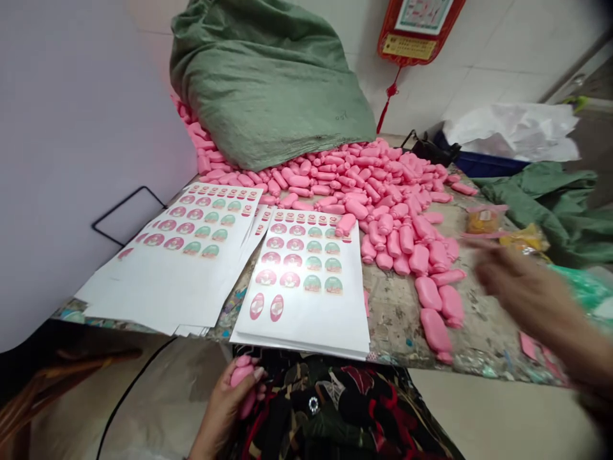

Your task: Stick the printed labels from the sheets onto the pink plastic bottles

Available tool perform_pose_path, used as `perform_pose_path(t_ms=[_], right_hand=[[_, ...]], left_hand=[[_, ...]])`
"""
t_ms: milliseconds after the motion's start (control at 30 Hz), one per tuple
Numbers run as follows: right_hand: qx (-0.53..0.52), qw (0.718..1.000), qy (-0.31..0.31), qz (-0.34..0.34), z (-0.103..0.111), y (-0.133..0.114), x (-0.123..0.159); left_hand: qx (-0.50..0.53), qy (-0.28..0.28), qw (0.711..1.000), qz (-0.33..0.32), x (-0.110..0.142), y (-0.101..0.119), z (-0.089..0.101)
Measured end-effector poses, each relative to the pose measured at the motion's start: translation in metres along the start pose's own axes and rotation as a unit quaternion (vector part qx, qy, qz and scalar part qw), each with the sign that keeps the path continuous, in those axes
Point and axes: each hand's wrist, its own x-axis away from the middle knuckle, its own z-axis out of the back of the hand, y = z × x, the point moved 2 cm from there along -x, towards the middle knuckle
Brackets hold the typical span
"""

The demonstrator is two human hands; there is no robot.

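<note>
My left hand (pixel 227 402) is low at the table's near edge, shut around a pink plastic bottle (pixel 244 377). Its fingers cover part of the bottle. My right hand (pixel 527 287) is blurred at the right, fingers spread above the table, with nothing visible in it. It is nearest to a loose pile of pink plastic bottles (pixel 373 191) and a yellow packet (pixel 483 222). Two stacks of white label sheets (pixel 306 319) (pixel 167 281), printed with pink and green labels, lie on the table left of the pile.
A stuffed green woven sack (pixel 263 83) leans against the wall behind the bottles. A worn, paint-stained table edge (pixel 397 332) runs along the near side. A blue crate (pixel 483 165) with white plastic and a crumpled green sack (pixel 541 204) are at right.
</note>
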Motion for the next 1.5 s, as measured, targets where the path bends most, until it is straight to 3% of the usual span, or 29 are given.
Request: perform_pose_path(t_ms=[100, 167, 233, 333, 400, 533, 633, 733, 1000, 1500], right_hand=[[-0.105, 0.969, -0.211, 0.068, -0.088, -0.061, -0.009], [-0.159, 0.939, -0.286, 0.110, -0.137, -0.092, 0.003], [-0.162, 0.938, -0.276, 0.132, -0.168, -0.109, 0.013], [-0.091, 0.946, -0.253, 0.180, -0.190, -0.116, 0.018], [-0.039, 0.947, -0.239, 0.210, -0.194, -0.117, 0.016], [0.051, 0.941, -0.215, 0.254, -0.199, -0.122, 0.016], [0.107, 0.931, -0.206, 0.281, -0.203, -0.129, 0.020], [0.151, 0.927, -0.191, 0.286, -0.206, -0.133, 0.021], [0.187, 0.909, -0.182, 0.326, -0.209, -0.136, 0.019], [0.156, 0.907, -0.222, 0.323, -0.207, -0.134, 0.018]], left_hand=[[-0.008, 0.036, 0.999, -0.032, 0.016, 0.005, 0.003], [-0.052, 0.052, 0.996, -0.057, 0.025, 0.012, 0.008], [-0.121, 0.062, 0.986, -0.092, 0.033, 0.022, 0.012], [-0.258, 0.059, 0.946, -0.187, 0.042, 0.045, 0.009], [-0.352, 0.043, 0.890, -0.286, 0.045, 0.062, 0.000], [-0.488, 0.026, 0.742, -0.460, 0.046, 0.085, -0.029], [-0.583, 0.021, 0.660, -0.473, 0.042, 0.088, -0.047], [-0.659, -0.005, 0.617, -0.429, 0.040, 0.082, -0.056], [-0.724, -0.015, 0.575, -0.380, 0.037, 0.067, -0.054], [-0.717, -0.010, 0.586, -0.377, 0.027, 0.057, -0.050]])
